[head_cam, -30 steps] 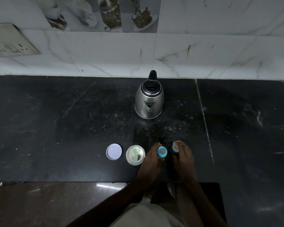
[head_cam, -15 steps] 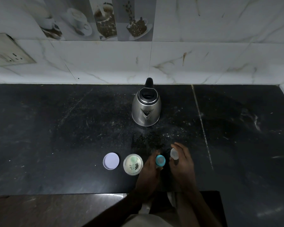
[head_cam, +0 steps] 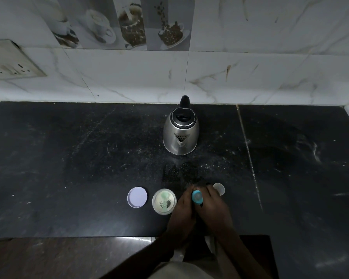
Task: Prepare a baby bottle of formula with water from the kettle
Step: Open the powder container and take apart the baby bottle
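A baby bottle (head_cam: 196, 197) with a teal collar stands upright near the counter's front edge, seen from above. My left hand (head_cam: 181, 210) grips its left side. My right hand (head_cam: 216, 206) wraps its right side, with the fingers at the collar. The bottle's clear cap (head_cam: 219, 188) lies on the counter just past my right fingers. To the left, an open formula tub (head_cam: 164, 201) holds pale powder and a green scoop, with its lilac lid (head_cam: 137, 197) flat beside it. A steel kettle (head_cam: 180, 131) stands further back, spout towards me and lid shut.
The black stone counter (head_cam: 69, 168) runs to a tiled wall at the back and a raised edge on the right. A socket plate (head_cam: 10, 61) is on the wall at the far left. Spilled grains speckle the counter between the kettle and the bottle.
My right hand has let go of the clear cap, which now rests on the counter, and has moved left onto the bottle. My left hand has stayed on the bottle.
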